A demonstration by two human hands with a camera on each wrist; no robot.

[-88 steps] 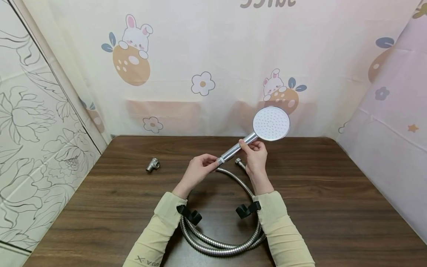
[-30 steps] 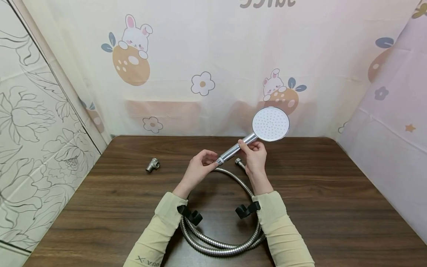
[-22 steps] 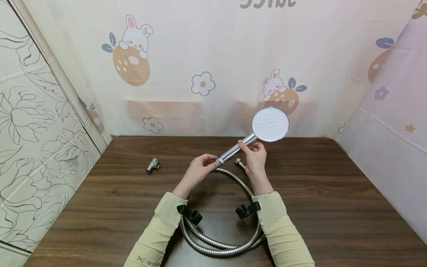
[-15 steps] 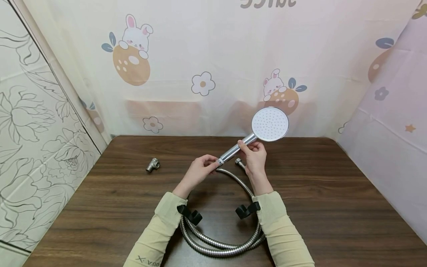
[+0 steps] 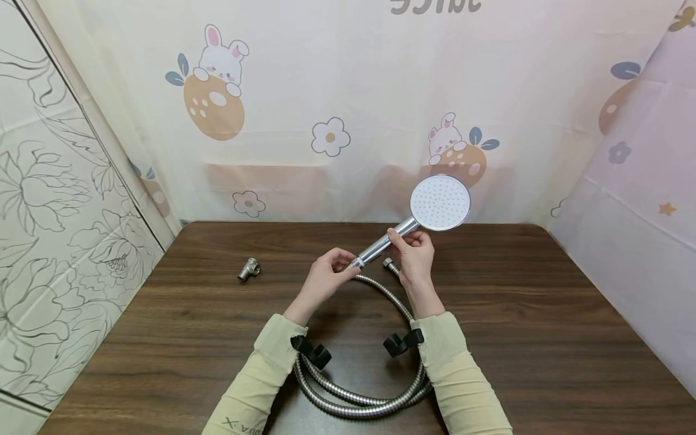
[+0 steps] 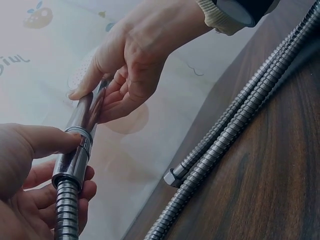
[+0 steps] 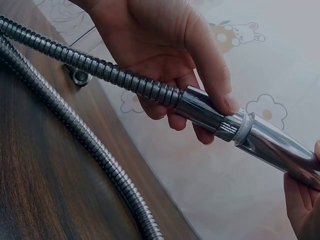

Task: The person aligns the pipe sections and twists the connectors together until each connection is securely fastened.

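Observation:
My right hand [image 5: 417, 260] grips the chrome handle of a round, white-faced shower head [image 5: 440, 202], held up and tilted at the table's back edge. My left hand [image 5: 322, 281] has its thumb on top and its fingers under the chrome end nut [image 7: 200, 106] of a ribbed metal shower hose [image 5: 348, 412]. That nut lines up with the handle's lower end. Between nut and handle shows a pale ring [image 7: 244, 128] in the right wrist view. The hose's other end, with a hex nut [image 6: 173, 177], lies on the table beside the right hand.
A small metal tee-shaped fitting [image 5: 249, 269] lies on the wooden table [image 5: 544, 338] to the left. The hose lies coiled between the forearms. A printed curtain [image 5: 370, 78] hangs right behind the table, with another at the right.
The left fingers have parted from the nut's end, pinched it again and now loosened slightly, shifting a little around it. The right hand stays put; the shower head has drifted slightly left.

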